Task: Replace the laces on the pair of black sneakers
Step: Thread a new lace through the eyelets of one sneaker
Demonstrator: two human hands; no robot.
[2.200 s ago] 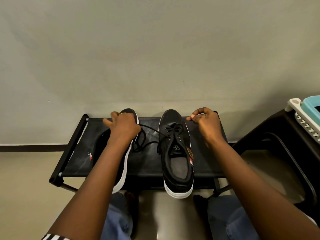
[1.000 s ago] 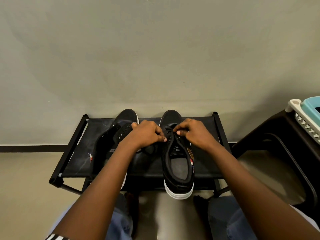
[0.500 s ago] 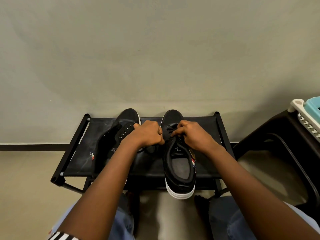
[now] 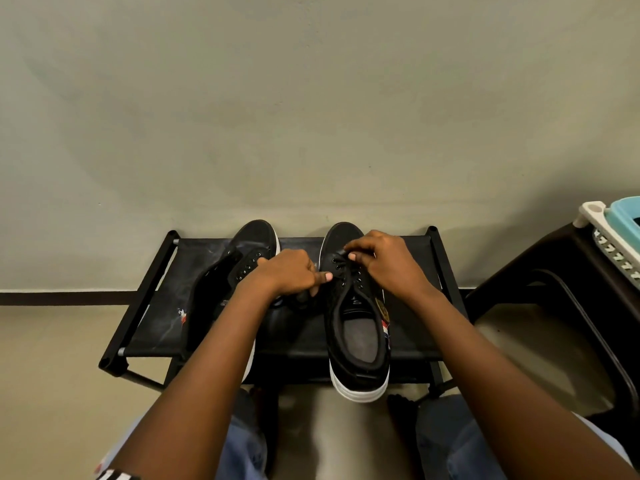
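Two black sneakers with white soles stand on a low black rack (image 4: pixel 408 341), toes toward the wall. The right sneaker (image 4: pixel 358 344) carries a black lace (image 4: pixel 343 263) through its upper eyelets. My right hand (image 4: pixel 384 261) pinches that lace near the toe end of the eyelet rows. My left hand (image 4: pixel 294 273) is curled beside the right sneaker's left edge and grips the other lace end, thumb against the shoe. The left sneaker (image 4: pixel 249 251) shows bare eyelets and is partly hidden under my left forearm.
A plain wall rises directly behind the rack. At the right stands a dark stool (image 4: pixel 561 292) bearing a white and teal basket (image 4: pixel 616 230). My knees in blue jeans sit below the rack's front edge, above a pale floor.
Both hands came in from a wide pull, lace stretched out, to the right sneaker's eyelets. In the last half second the right hand shifted slightly toward the toe while the left stayed.
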